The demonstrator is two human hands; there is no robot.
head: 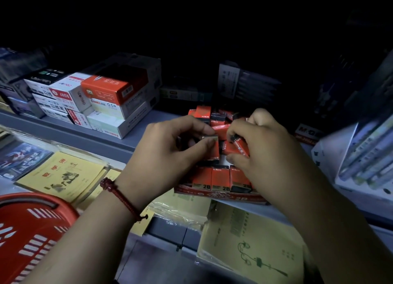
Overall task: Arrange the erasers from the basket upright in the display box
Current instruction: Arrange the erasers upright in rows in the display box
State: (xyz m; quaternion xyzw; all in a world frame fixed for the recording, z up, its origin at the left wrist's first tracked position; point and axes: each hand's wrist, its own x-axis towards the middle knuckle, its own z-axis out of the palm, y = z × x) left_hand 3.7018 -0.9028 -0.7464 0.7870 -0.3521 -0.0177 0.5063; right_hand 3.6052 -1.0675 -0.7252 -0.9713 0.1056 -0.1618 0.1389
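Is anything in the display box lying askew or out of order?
Yes. In the display box, the front erasers stand upright in a row, but the back erasers lie tilted and jumbled, not in rows.

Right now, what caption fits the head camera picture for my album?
The left hand grips one eraser and the right hand another eraser above the display box, whose front row stands upright.

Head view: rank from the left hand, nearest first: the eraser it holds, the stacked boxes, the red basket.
1. eraser: pinched in the left hand itself.
2. stacked boxes: up-left, on the shelf.
3. red basket: bottom-left corner, beside the forearm.
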